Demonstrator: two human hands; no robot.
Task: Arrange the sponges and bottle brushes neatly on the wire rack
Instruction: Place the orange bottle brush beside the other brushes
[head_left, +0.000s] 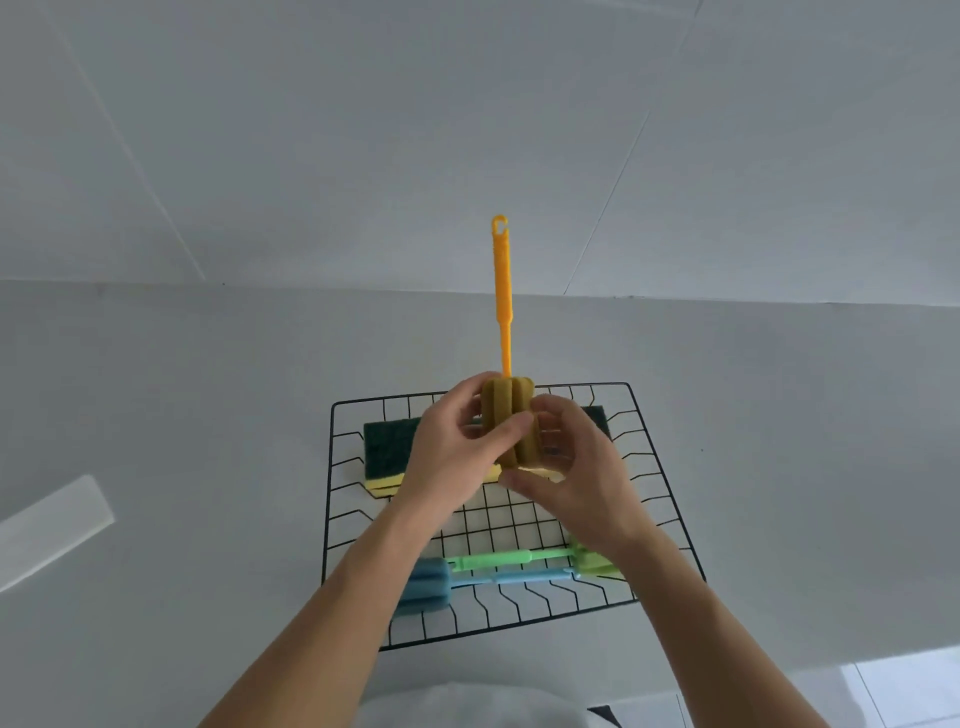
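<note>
An orange bottle brush stands upright above the black wire rack, handle up. Its mustard foam head is gripped by my left hand from the left and my right hand from the right and below. On the rack's far side lie green-and-yellow sponges, partly hidden behind my hands. At the near side lie a green bottle brush and a blue bottle brush side by side, their handles crosswise and heads at opposite ends.
The rack sits on a pale grey counter against a white tiled wall. A pale flat strip lies at the left edge. The counter's front edge runs just below the rack.
</note>
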